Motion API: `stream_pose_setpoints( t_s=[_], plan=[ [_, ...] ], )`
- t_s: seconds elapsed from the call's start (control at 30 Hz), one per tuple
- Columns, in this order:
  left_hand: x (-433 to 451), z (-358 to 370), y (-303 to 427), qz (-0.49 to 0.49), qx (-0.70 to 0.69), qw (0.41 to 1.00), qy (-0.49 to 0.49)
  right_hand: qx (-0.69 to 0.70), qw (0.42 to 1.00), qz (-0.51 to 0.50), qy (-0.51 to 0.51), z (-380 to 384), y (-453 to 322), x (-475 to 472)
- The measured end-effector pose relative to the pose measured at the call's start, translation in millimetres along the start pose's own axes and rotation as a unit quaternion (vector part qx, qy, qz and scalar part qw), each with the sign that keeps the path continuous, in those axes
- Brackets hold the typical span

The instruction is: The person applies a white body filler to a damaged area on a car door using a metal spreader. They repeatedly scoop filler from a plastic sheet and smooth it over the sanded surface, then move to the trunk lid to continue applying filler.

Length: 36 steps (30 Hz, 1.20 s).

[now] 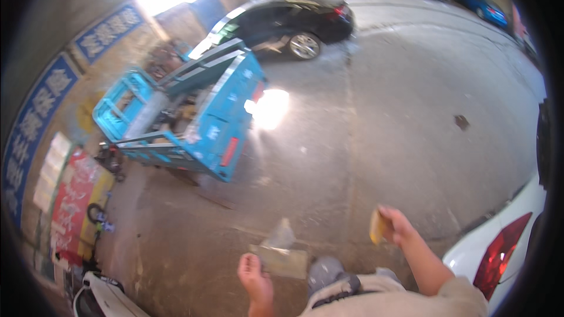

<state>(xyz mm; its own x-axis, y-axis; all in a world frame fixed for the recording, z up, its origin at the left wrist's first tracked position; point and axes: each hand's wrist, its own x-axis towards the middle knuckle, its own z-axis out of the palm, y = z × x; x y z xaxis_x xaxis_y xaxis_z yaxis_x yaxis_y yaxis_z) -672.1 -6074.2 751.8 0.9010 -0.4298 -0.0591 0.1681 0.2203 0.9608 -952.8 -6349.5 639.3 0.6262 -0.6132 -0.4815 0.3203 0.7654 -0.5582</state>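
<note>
My left hand (256, 278) grips the left edge of a thin rectangular board (288, 265), greyish yellow and held low in front of me. On or just behind the board's far edge is a pale triangular piece (281, 237) with a shiny lower edge, possibly a putty knife; blur leaves its kind unsettled. Raised away from my body at the right, my right hand (398, 228) holds a flat yellow piece (376, 227) between thumb and fingers. What that piece is made of cannot be told.
Close on my right is a white car (458, 251) with a red tail light. A blue cargo tricycle (211, 141) with a loaded bed stands ahead to the left, near a black car (282, 20). At lower left is another white vehicle (108, 297). Concrete floor (410, 97) stretches between them.
</note>
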Motion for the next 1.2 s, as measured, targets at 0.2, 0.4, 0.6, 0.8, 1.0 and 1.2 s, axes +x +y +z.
stream_pose_setpoints(
  t_s=[0.2,0.4,0.6,0.8,1.0,1.2],
  plan=[
    [146.0,111.6,-50.1,-0.02,-0.048,0.998,-0.02,-0.058,0.979,-0.193,-0.041,115.7,-167.0,129.4],
    [340.3,309.0,-98.0,-0.05,-0.042,0.99,-0.126,-0.094,0.956,-0.246,0.127,118.8,-288.0,251.2],
    [481.0,542.3,-104.3,-0.034,-0.011,0.968,-0.247,-0.05,0.924,-0.267,0.27,15.5,-353.1,345.9],
    [591.5,726.0,-133.9,-0.025,-0.009,0.946,-0.323,0.221,0.887,-0.131,0.383,-102.9,-390.2,453.6],
    [672.9,881.2,-215.8,-0.087,0.006,0.951,-0.298,-0.052,0.967,-0.134,0.213,-107.0,-588.1,625.3],
    [744.7,1026.3,-228.3,-0.089,0.109,0.958,-0.25,-0.434,0.894,-0.104,-0.043,-0.3,-843.2,801.6]
  ],
)
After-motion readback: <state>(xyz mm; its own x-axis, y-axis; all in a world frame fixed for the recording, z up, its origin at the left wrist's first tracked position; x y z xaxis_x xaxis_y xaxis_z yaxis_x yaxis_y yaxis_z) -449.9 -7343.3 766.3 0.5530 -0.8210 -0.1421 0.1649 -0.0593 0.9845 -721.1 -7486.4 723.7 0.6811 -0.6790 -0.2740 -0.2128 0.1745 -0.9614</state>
